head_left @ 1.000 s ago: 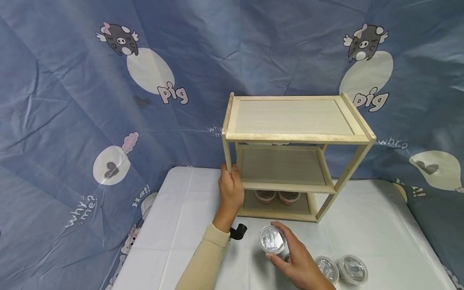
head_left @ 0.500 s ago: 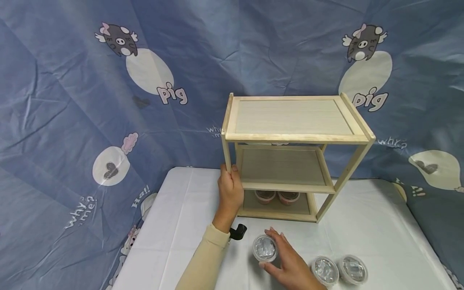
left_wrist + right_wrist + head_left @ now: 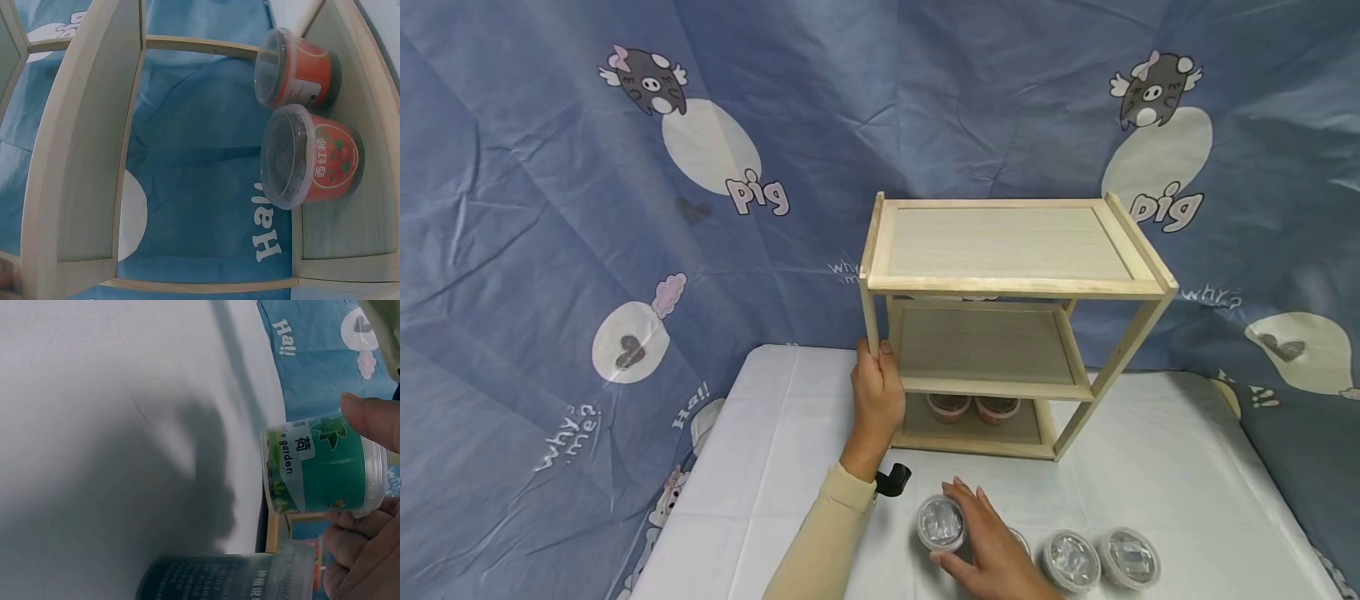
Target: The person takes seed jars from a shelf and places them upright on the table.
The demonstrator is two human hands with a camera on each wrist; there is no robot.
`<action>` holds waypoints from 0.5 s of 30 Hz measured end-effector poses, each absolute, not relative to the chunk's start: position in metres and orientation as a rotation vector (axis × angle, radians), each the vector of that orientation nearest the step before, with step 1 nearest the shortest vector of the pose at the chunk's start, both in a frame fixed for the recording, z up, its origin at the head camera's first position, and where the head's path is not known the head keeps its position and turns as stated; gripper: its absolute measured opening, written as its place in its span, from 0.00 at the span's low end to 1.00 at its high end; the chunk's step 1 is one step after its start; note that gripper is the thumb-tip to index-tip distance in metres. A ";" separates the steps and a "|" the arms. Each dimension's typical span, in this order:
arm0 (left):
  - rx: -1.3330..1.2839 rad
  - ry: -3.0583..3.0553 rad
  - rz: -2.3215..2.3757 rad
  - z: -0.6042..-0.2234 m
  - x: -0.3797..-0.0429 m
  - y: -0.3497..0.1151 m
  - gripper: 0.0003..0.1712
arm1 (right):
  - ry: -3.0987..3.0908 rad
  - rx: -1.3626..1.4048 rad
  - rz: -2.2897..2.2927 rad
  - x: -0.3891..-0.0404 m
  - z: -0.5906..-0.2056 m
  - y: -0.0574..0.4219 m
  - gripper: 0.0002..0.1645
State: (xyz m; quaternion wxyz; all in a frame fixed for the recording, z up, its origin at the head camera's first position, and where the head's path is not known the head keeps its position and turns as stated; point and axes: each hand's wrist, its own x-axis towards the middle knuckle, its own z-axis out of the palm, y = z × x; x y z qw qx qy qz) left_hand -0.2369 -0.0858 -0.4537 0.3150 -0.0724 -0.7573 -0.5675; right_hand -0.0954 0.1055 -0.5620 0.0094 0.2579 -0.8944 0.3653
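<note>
My left hand [image 3: 878, 392] grips the left front post of a three-tier wooden shelf [image 3: 1000, 242]. Just its fingertips show at the lower left edge of the left wrist view. Between thumb and fingers, my right hand [image 3: 996, 546] holds a small plastic tub [image 3: 941, 522] with a clear lid, in front of the shelf. In the right wrist view this tub [image 3: 319, 465] has a green label with a leaf and is raised over the white cloth. Two red-labelled tubs, one [image 3: 337, 159] beside the other [image 3: 312, 72], stand on the bottom tier.
Two lidded tubs, one [image 3: 1072, 560] left of the other [image 3: 1129, 557], stand on the white-covered table [image 3: 1187, 467] at the right. A third tub [image 3: 1019, 540] is mostly hidden behind my right hand. Blue printed cloth [image 3: 812, 125] hangs behind the shelf.
My right hand has moved left and toward me with the tub, away from the shelf. My left hand and the shelf have stayed put.
</note>
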 end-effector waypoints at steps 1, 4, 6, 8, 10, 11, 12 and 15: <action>-0.192 -1.995 -1.495 -0.454 -0.237 -0.086 0.16 | -2.775 0.819 1.131 -0.095 -0.563 0.105 0.49; -0.185 -1.987 -1.494 -0.452 -0.237 -0.084 0.14 | -2.781 0.822 1.150 -0.095 -0.565 0.106 0.50; -0.184 -1.976 -1.499 -0.452 -0.237 -0.083 0.12 | -2.798 0.817 1.156 -0.095 -0.565 0.106 0.49; -0.184 -1.971 -1.509 -0.452 -0.238 -0.082 0.10 | -2.838 0.795 1.182 -0.094 -0.566 0.106 0.49; -0.187 -1.972 -1.517 -0.455 -0.239 -0.082 0.11 | -2.857 0.776 1.168 -0.092 -0.566 0.107 0.49; -0.192 -1.973 -1.516 -0.455 -0.239 -0.083 0.12 | -2.862 0.768 1.167 -0.092 -0.567 0.107 0.49; -0.194 -1.975 -1.514 -0.455 -0.239 -0.083 0.12 | -2.868 0.759 1.169 -0.091 -0.567 0.107 0.49; -0.197 -1.979 -1.508 -0.456 -0.239 -0.084 0.14 | -2.888 0.742 1.132 -0.090 -0.568 0.107 0.49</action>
